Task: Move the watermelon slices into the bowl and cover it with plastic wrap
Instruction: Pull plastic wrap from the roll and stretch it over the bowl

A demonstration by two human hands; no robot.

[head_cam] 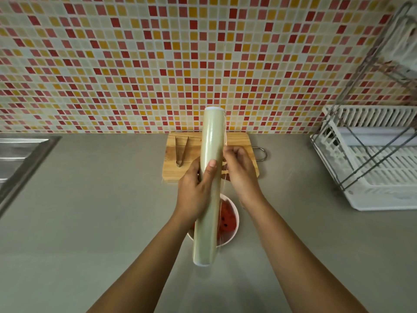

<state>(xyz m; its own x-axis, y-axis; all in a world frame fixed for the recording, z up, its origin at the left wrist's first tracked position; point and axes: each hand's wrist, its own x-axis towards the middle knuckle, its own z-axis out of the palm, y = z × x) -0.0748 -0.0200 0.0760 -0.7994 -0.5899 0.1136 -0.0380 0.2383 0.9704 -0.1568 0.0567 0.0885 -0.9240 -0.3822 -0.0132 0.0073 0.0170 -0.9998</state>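
My left hand (195,193) grips the pale plastic wrap roll (212,141) and my right hand (241,175) pinches its loose film, above the white round bowl (237,213) holding red watermelon slices (226,220) on the grey desk (90,211).

Glossy plastic wrap roll (211,177) — wooden board (239,143)

Two hands (194,190) (241,175), one wrap roll (206,227), one bowl (237,213).

No readable text, label, brand or number anywhere in view; plastic wrap roll (211,186) surface unmarked.
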